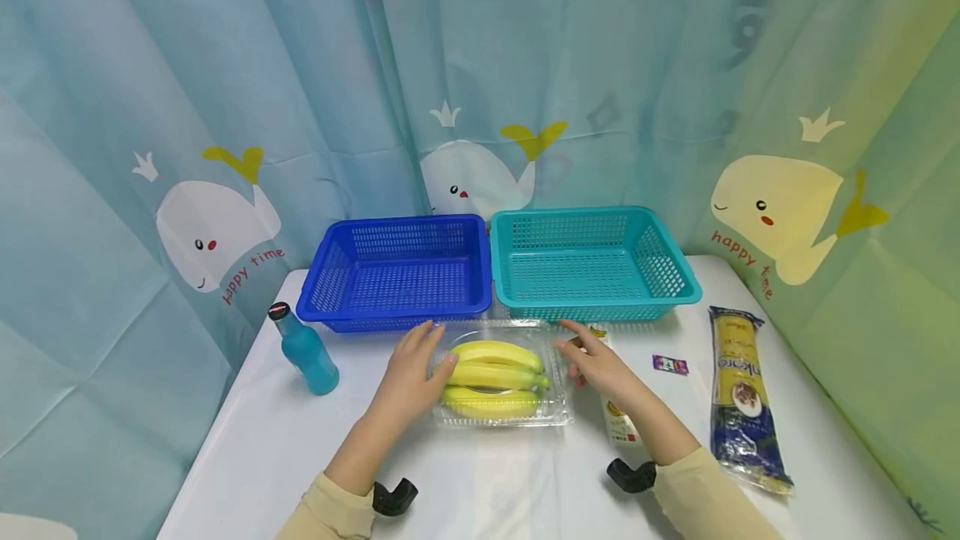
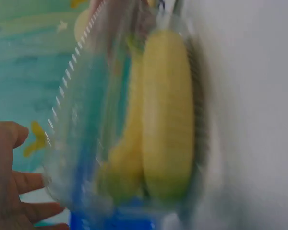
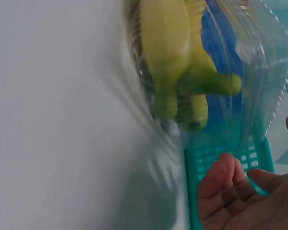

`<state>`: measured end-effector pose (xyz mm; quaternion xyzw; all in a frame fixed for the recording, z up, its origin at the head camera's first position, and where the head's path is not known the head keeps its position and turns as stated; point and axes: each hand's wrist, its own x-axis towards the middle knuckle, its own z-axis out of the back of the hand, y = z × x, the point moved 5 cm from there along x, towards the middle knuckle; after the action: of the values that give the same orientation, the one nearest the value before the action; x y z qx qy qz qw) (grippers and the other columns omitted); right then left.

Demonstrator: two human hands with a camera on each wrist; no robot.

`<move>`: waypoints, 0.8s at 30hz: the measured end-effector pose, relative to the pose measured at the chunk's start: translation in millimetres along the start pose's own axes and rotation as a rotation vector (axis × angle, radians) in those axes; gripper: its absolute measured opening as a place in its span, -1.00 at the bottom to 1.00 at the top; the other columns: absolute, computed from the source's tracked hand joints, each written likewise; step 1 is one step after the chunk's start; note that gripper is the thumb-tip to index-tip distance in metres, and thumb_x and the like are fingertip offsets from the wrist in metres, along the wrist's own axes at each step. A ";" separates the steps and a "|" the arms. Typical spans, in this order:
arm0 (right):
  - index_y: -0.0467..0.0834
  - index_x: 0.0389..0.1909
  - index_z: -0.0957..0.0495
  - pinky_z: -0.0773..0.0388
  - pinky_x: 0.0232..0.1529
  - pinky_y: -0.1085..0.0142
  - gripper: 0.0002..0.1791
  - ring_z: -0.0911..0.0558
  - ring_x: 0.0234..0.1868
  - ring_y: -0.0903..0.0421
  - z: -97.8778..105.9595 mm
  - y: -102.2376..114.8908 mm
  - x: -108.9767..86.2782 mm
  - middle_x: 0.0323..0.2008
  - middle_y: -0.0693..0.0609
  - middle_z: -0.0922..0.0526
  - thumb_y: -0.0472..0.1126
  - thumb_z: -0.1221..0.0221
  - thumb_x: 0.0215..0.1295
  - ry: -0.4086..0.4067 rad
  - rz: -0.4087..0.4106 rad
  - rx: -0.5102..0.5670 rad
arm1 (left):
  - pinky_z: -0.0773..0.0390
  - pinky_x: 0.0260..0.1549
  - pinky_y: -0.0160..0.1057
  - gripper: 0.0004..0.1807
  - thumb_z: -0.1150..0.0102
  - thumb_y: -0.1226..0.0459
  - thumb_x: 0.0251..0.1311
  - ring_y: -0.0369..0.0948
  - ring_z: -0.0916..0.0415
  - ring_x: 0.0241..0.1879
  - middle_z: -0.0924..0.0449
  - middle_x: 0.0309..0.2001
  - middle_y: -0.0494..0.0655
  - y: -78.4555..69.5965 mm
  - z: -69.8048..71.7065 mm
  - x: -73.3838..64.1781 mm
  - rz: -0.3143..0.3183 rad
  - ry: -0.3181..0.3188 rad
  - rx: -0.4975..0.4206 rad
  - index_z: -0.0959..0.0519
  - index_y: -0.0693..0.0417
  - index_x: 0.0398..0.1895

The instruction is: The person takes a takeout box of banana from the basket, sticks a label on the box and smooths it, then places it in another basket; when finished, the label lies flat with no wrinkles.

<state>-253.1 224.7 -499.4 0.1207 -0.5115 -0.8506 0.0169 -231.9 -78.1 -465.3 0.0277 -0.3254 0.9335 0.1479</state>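
A clear plastic clamshell box (image 1: 559,417) holding a bunch of yellow bananas (image 1: 497,376) lies on the white table (image 1: 495,490), just in front of two baskets. My left hand (image 1: 417,365) rests against the box's left side with its fingers fairly straight. In the left wrist view the left hand's fingertips (image 2: 38,181) meet the box's edge beside the bananas (image 2: 165,115). My right hand (image 1: 594,363) hovers at the box's right side with relaxed fingers. In the right wrist view the right hand's fingers (image 3: 230,184) are a little apart from the box, below the bananas (image 3: 165,52).
An empty blue basket (image 1: 397,269) and an empty teal basket (image 1: 592,261) stand side by side at the back. A blue bottle (image 1: 303,350) stands at the left. A long noodle packet (image 1: 742,394), a small purple sachet (image 1: 670,365) and a white packet (image 1: 619,422) lie at the right.
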 end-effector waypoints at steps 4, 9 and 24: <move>-0.08 0.54 -0.04 -0.66 -0.34 0.11 -0.27 -0.60 -0.34 -0.04 8.4 -3.8 0.9 0.12 -0.28 -0.46 0.11 -0.03 0.49 0.001 0.012 -0.036 | -0.06 0.44 0.29 -0.35 0.13 -0.14 0.45 0.15 0.02 0.53 -0.13 0.53 0.02 -28.1 -3.5 -2.7 -0.124 0.041 0.054 -0.26 -0.07 0.49; -0.10 0.54 -0.04 -0.67 -0.32 0.10 -0.24 -0.61 -0.28 -0.06 19.7 -7.5 0.5 0.14 -0.26 -0.43 0.06 -0.10 0.46 0.000 0.030 -0.051 | -0.08 0.45 0.25 -0.36 0.21 -0.19 0.46 0.08 0.06 0.56 -0.13 0.53 -0.08 -61.6 -22.1 -10.8 -0.277 0.136 0.072 -0.28 -0.14 0.48; -0.19 0.46 -0.19 -0.67 -0.32 0.10 -0.34 -0.63 -0.26 -0.08 48.6 -22.1 -0.9 0.14 -0.29 -0.45 -0.03 -0.12 0.46 -0.023 0.056 -0.139 | -0.04 0.50 -0.36 -0.54 0.15 0.05 0.52 -0.29 -0.12 0.50 -0.31 0.44 -0.19 -138.1 -84.3 -44.8 -0.946 0.339 0.075 -0.38 -0.10 0.40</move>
<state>-261.0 277.5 -496.8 0.0949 -0.4545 -0.8846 0.0433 -144.7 65.1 -455.5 0.0254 -0.2148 0.7667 0.6044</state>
